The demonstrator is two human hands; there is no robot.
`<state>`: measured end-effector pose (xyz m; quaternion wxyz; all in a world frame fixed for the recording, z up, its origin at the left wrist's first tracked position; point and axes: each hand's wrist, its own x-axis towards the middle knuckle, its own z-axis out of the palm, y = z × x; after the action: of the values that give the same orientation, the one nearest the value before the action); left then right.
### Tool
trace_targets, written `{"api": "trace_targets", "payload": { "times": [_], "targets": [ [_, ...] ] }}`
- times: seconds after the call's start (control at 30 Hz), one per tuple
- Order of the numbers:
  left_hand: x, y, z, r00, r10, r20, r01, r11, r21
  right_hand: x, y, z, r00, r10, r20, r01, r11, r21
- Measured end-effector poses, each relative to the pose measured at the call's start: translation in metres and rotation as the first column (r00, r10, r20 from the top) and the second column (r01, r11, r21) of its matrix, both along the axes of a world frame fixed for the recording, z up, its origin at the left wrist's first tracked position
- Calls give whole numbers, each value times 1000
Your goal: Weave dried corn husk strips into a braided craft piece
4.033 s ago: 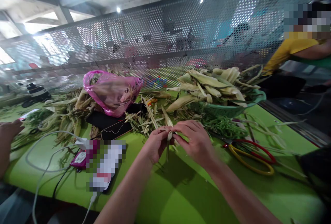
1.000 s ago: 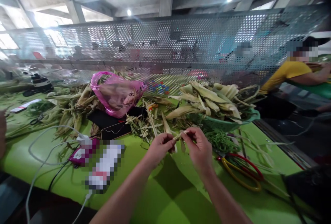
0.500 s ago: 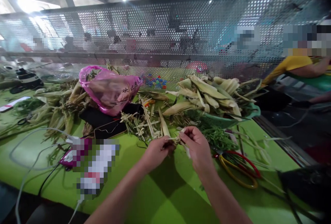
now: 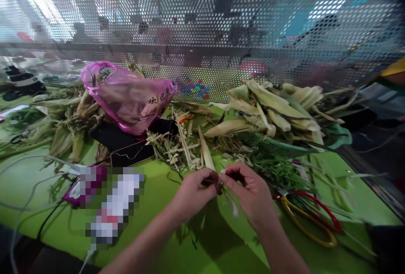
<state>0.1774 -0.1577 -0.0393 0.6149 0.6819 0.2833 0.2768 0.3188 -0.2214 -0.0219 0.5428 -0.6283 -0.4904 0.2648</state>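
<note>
We pinch a thin, papery husk strip [image 4: 233, 206] between both hands, just above the smooth green table [image 4: 152, 189]. The left hand [image 4: 194, 193] and right hand [image 4: 251, 196] each press thumb to fingertips on it. Its pinched end is hidden and its tail is blurred. Red-and-yellow scissors [image 4: 311, 220] lie beside us. Behind sits a glossy pink bag [image 4: 126, 101] printed "欢迎".

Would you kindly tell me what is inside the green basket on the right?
Pale corn husks are heaped above the rim of the green basket; whatever lies beneath them inside is covered.
</note>
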Motion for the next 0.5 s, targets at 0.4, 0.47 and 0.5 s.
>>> {"api": "trace_targets", "payload": {
  "times": [0.4, 0.47, 0.5],
  "targets": [
    [4, -2, -4, 996, 73, 43, -70, 994, -81, -1, 2, -3, 999, -22, 47, 22, 1000, -3],
    [6, -3, -4, 994, 66, 87, -52, 987, -151, 0, 2, -5, 999, -6, 52, 6, 1000, -8],
    [6, -4, -5, 992, 67, 107, -47, 983, -180, 0, 2, -6, 999, 2, 50, -2, 1000, -10]
  ]
}}
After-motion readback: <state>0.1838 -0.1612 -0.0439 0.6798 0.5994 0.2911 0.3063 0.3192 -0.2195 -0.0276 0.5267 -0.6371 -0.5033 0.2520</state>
